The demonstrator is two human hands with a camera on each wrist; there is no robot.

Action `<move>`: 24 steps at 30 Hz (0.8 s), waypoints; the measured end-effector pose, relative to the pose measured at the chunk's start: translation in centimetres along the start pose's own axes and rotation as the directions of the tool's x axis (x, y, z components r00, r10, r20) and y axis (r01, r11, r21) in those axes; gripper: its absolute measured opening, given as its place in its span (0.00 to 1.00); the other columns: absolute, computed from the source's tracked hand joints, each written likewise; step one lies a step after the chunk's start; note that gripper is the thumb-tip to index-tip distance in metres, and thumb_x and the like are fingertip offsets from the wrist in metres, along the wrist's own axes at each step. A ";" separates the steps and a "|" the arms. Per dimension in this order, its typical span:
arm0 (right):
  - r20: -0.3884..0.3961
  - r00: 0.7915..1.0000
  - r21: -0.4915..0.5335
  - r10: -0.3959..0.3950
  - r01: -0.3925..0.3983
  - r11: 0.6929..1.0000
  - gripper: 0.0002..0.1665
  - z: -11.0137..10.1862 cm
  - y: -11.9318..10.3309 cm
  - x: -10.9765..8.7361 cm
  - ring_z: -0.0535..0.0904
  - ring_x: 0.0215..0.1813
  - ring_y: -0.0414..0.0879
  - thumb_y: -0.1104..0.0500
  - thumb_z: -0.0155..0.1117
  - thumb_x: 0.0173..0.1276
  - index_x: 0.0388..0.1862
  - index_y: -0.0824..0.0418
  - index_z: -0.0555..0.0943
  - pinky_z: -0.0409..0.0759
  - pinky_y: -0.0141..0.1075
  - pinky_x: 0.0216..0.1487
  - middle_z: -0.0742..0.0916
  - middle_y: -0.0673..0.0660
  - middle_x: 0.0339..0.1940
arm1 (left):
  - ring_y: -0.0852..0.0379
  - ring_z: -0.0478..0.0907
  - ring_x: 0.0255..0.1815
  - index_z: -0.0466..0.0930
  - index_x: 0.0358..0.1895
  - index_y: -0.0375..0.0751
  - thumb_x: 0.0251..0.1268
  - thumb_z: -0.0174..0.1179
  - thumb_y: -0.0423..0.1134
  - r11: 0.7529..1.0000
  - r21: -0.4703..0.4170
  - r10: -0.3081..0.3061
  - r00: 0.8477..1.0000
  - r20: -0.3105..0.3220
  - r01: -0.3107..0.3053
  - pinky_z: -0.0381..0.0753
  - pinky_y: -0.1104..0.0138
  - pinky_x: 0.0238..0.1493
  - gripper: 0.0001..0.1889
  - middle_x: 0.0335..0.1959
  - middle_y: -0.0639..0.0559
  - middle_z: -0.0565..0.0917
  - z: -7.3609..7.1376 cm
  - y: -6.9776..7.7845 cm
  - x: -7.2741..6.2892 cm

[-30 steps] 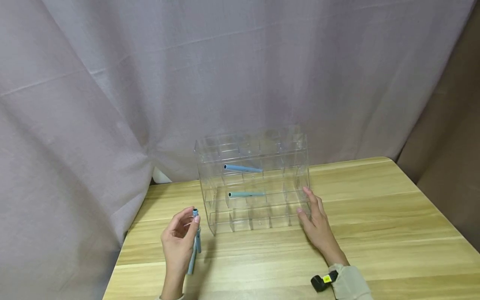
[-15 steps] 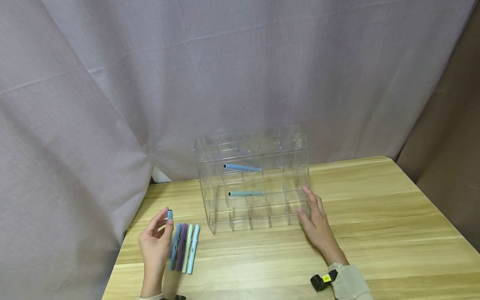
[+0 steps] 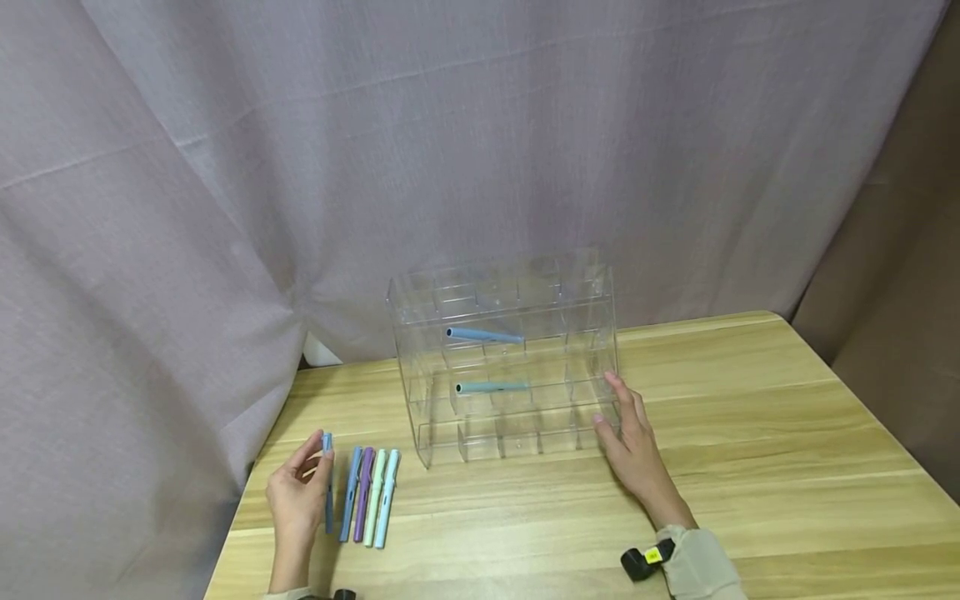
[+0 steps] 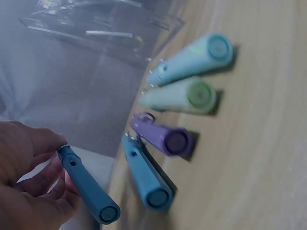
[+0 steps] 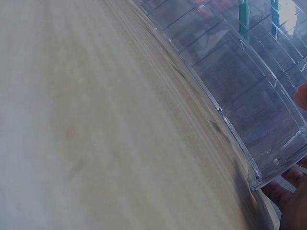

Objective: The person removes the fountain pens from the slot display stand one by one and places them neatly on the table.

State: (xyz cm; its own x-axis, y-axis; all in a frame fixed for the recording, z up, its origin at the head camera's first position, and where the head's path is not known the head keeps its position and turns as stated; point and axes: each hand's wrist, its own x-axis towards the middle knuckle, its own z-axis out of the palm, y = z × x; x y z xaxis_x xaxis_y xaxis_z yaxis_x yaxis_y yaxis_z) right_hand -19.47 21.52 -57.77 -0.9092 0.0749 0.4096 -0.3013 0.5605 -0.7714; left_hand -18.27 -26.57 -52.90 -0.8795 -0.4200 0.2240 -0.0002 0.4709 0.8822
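Your left hand [image 3: 296, 492] has moved left over the past second, carrying a blue pen [image 4: 88, 187] from beside the clear rack to the far side of a row of pens. That hand pinches the pen near its upper end, thumb opposite fingers; whether the pen's lower end touches the surface [image 3: 750, 450], you cannot tell. Just to its right, four pens lie side by side: one darker blue pen [image 3: 350, 494], one purple pen [image 3: 363, 496], one pale green pen [image 3: 375, 498] and one pale blue pen [image 3: 387, 498]. Beyond stands one clear rack [image 3: 502, 315] bearing two pens crosswise, an upper blue pen [image 3: 485, 336] and a lower green pen [image 3: 492, 387], making seven pens altogether. Your right hand [image 3: 633, 450] grips the rack's right edge, thumb in front, fingers along the outer side. Behind hangs a grey-mauve curtain [image 3: 480, 125].
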 end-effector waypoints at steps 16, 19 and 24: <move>0.013 1.000 -0.004 0.017 -0.017 1.000 0.45 0.0 0.0 -0.1 0.63 0.82 0.76 0.62 0.56 0.83 0.90 0.46 0.50 0.63 0.81 0.73 0.66 0.68 0.83 | 0.77 0.79 0.36 0.88 0.61 0.38 0.72 0.68 0.31 0.993 0.119 -0.020 0.997 0.076 0.011 0.80 0.84 0.36 0.17 0.53 0.35 0.92 1.1 -2.4 0.7; 0.011 1.000 -0.001 0.012 -0.012 1.000 0.46 0.0 -0.1 -0.1 0.63 0.82 0.75 0.62 0.57 0.82 0.91 0.44 0.49 0.63 0.80 0.74 0.66 0.68 0.83 | 0.75 0.80 0.36 0.88 0.61 0.38 0.72 0.68 0.32 0.984 0.178 -0.040 0.994 0.101 0.021 0.80 0.81 0.36 0.17 0.52 0.36 0.92 1.1 -2.5 0.6; 0.009 1.000 -0.005 0.021 -0.021 1.000 0.46 -0.1 -0.2 -0.1 0.63 0.81 0.76 0.62 0.56 0.82 0.90 0.43 0.50 0.64 0.81 0.73 0.66 0.68 0.82 | 0.61 0.87 0.39 0.88 0.61 0.38 0.71 0.69 0.32 0.970 0.244 -0.025 0.992 0.127 -0.007 0.80 0.79 0.37 0.16 0.51 0.36 0.92 1.2 -2.5 0.5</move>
State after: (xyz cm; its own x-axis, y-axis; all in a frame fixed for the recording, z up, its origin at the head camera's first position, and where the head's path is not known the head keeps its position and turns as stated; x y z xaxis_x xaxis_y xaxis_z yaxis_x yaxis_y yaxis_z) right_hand -19.31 21.46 -57.65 -0.9178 0.0789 0.3891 -0.2812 0.5627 -0.7773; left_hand -19.32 -27.02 -55.52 -0.9325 -0.3297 0.1473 -0.1104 0.6488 0.7529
